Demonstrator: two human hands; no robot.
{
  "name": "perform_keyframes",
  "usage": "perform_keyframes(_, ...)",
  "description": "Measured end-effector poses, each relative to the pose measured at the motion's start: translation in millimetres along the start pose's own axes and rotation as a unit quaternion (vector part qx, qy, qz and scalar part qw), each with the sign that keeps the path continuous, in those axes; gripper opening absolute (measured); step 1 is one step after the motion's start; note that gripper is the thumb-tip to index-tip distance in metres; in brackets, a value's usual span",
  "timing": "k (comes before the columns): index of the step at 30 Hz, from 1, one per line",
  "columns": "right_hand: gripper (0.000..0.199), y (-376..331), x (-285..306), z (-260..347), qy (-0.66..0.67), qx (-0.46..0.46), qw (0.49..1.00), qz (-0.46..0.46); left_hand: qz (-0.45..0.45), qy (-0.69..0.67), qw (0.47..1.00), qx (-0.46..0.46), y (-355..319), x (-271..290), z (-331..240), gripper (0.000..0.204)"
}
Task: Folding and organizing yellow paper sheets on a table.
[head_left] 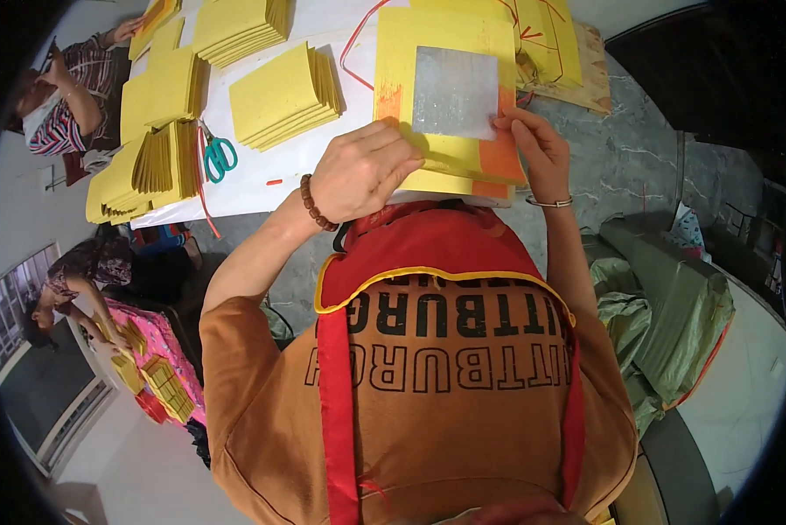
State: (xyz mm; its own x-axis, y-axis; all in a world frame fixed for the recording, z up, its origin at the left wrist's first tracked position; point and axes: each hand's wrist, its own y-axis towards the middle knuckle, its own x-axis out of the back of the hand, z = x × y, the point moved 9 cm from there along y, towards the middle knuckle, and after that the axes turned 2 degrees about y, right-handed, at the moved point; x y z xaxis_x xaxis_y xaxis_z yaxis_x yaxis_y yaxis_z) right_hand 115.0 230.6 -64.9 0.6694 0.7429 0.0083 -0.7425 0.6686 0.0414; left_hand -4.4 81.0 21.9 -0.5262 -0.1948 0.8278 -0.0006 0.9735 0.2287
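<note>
In front of me lies a stack of yellow paper sheets (394, 52), with a silver foil square (454, 92) and orange patches on the top sheet. My left hand (364, 171), a brown bead bracelet on its wrist, is closed at the stack's near left corner, fingertips pressed together on the paper edge. At the right edge, by the foil, my right hand (540, 150) pinches the top sheet between thumb and forefinger. A metal bangle circles that wrist. The near edge of the paper looks slightly lifted. The left hand's thumb is partly hidden.
Folded yellow paper bundles (283, 96) cover the table's left side. Teal-handled scissors (219, 157) lie beside them. Red-tied yellow stacks (550, 39) rest on a wooden board at the far right. Two people work at left, one over a pink cloth (183, 385). Green sacks (664, 306) stand at right.
</note>
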Motion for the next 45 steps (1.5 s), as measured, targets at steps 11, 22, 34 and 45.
perform_keyframes(11,0.021,1,-1,-3,0.029,-0.020,0.999,-0.004,-0.006,-0.137,0.985,0.106,-2,-4,27,0.010)
perform_keyframes(22,0.022,3,1,-6,0.070,-0.017,0.997,-0.010,0.067,-0.217,0.943,0.241,-11,-20,53,0.015)
perform_keyframes(34,0.052,-5,-6,1,-0.081,0.043,0.985,0.144,0.121,-0.396,0.880,0.232,-4,-34,67,0.014)
perform_keyframes(45,0.048,-2,-12,4,-0.138,0.070,0.979,0.129,0.196,-0.407,0.858,0.244,-2,-36,66,0.014)
